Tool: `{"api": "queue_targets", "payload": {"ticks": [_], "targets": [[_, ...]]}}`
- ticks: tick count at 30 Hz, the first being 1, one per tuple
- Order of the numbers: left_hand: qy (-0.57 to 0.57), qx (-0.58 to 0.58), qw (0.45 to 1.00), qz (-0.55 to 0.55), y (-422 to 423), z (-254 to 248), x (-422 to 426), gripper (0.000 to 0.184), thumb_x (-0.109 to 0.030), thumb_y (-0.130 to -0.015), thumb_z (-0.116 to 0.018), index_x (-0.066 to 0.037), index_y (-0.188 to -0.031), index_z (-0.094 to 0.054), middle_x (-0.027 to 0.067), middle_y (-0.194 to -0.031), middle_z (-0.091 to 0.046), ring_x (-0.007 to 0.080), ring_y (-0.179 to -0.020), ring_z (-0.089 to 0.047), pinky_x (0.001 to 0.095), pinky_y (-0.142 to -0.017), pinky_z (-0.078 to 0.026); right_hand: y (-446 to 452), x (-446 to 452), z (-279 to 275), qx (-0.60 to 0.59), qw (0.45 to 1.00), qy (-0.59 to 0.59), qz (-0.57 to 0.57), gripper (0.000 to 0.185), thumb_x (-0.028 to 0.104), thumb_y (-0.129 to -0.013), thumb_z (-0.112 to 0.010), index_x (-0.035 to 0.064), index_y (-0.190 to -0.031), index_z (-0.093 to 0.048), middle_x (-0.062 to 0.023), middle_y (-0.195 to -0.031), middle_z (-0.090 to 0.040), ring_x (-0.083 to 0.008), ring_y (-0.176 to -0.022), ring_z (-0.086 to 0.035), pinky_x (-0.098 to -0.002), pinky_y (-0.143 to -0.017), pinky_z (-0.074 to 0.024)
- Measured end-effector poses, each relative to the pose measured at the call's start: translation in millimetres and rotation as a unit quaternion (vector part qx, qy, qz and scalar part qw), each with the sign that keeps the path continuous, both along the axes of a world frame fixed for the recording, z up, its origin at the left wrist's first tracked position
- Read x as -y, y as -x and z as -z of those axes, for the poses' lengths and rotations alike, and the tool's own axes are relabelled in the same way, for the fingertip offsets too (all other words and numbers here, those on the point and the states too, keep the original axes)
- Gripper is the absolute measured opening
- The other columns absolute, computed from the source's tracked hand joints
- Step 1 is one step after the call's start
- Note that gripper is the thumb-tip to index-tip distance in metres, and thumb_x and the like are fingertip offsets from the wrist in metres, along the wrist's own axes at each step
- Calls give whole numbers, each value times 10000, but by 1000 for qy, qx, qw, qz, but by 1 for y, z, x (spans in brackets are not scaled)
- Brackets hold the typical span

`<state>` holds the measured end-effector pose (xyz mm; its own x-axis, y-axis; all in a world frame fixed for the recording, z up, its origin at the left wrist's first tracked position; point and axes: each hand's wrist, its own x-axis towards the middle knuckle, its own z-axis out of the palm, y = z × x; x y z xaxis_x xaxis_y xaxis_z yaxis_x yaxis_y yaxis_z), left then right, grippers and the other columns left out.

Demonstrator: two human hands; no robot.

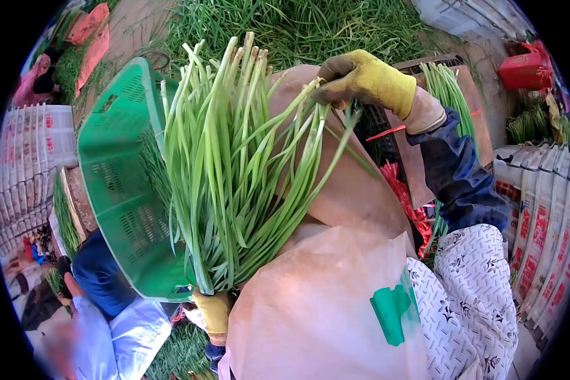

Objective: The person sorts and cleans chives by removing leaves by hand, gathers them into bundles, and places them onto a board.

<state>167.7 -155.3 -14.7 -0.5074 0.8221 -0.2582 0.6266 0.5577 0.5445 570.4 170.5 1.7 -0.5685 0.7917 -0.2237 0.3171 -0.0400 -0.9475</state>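
A large loose bunch of garlic chives (pixel 218 171) fans out in front of me, pale cut ends up and darker leaf tips down. Below it, my left hand (pixel 213 311) in a yellow glove is closed around the leaf end; its fingers are mostly hidden by the leaves. At the upper right, my right hand (pixel 358 79), also gloved in yellow with a dirty palm, pinches a few stalks near their cut ends, drawn aside from the rest. A pale plastic apron (pixel 323 297) with green tape (pixel 391 315) covers my lap.
Left of the bunch, a green plastic crate (pixel 117 145) leans with chives inside. More greens (pixel 285 25) are heaped on the ground ahead. A tied bunch (pixel 449 95) lies on a board at right, near red ties (pixel 404 196). Another person's blue sleeve (pixel 101 272) shows at lower left.
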Motion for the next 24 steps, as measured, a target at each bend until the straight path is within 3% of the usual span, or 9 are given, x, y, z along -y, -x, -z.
{"api": "queue_targets", "payload": {"ticks": [5,9,11,13,15,16,18,20,24], "targets": [[7,15,1000,-19,-5,3,1,443,-36,-708,-691,87,-1099,-524,195,-986,-616,288,-875,-583,389,-797,-472,9,-5,-21,-36,991,53,117,286,244,-831,-710,-13,-956,-694,-23,-737,-638,-84,-614,-561,-231,-559,-467],[13,26,999,-32,-8,5,2,457,-56,-700,-711,95,-1087,-519,204,-974,-609,298,-877,-578,396,-804,-468,14,-28,-12,-131,983,-18,129,295,238,-888,-652,18,-1085,-668,-48,-829,-664,-95,-653,-581,-238,-574,-486],[15,30,999,-38,-9,5,4,465,-66,-696,-720,99,-1080,-517,208,-968,-605,304,-878,-576,400,-808,-465,5,-51,-8,-274,912,33,305,209,194,-912,-590,12,-997,-648,-29,-773,-636,-170,-596,-564,-327,-607,-510],[17,38,998,-47,-10,7,4,473,-76,-692,-730,103,-1074,-515,213,-962,-601,309,-880,-573,404,-812,-463,-54,-90,24,-372,851,107,355,222,204,-869,-625,18,-984,-659,-96,-788,-656,-230,-617,-601,-364,-648,-522],[16,43,997,-57,-10,8,5,483,-86,-688,-740,106,-1068,-513,217,-955,-598,314,-881,-571,408,-816,-461,-57,-78,26,-123,938,107,307,435,211,-857,-671,28,-1242,-586,-95,-1051,-664,-147,-892,-627,-271,-744,-531],[17,46,997,-62,-12,10,6,487,-91,-686,-745,108,-1064,-511,219,-952,-596,317,-881,-569,410,-818,-460,-44,-54,19,5,983,55,177,519,205,-843,-675,37,-1311,-523,-107,-1152,-625,-168,-1020,-590,-292,-843,-506],[19,49,996,-72,-13,13,9,497,-101,-682,-754,112,-1058,-509,224,-946,-592,322,-883,-567,414,-822,-458,-25,3,21,72,997,-12,9,592,226,-786,-728,48,-1312,-525,-137,-1276,-567,-231,-1137,-554,-341,-952,-462],[27,48,995,-85,-15,13,10,507,-111,-678,-764,116,-1052,-507,228,-940,-589,328,-884,-564,418,-826,-455,-15,38,47,-5,997,-64,-32,578,248,-731,-777,55,-1242,-590,-164,-1273,-559,-298,-1116,-558,-369,-961,-442],[60,100,990,-83,-23,-9,-11,509,-107,-679,-755,117,-1059,-501,228,-960,-589,330,-890,-560,425,-816,-455,20,69,56,36,978,-131,161,468,220,-726,-743,38,-1143,-636,-210,-1140,-584,-352,-1046,-570,-399,-888,-459]]}}
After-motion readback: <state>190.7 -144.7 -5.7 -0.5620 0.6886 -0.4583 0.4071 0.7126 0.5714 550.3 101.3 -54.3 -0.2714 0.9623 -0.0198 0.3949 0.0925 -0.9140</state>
